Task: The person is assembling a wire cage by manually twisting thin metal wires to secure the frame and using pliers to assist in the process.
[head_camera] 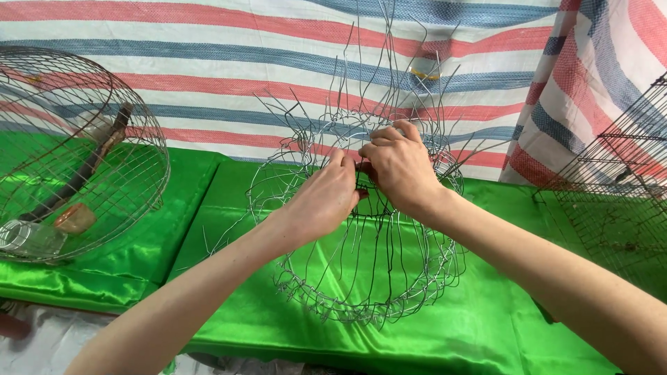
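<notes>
A: Wire frame (pixel 361 271) sits on its side on the green-draped worktop (pixel 486 326), middle of view. Unfinished: round hoops tied with thin bright wire, loose strands sticking out the top and rim.

B: Hands?

A: Left hand (pixel 323 201) and right hand (pixel 399 167) meet at the upper hoop. Both grips pressed together, pinching a wire of the frame between the fingertips.

B: Risks?

A: Free wire ends could likely jab a finger or forearm. The satin looks slick, so the frame may slide if pulled. Over-bending could kink a strand. Finished round cage (pixel 76 160) stands left, square mesh cage (pixel 618 201) right, well apart.
</notes>
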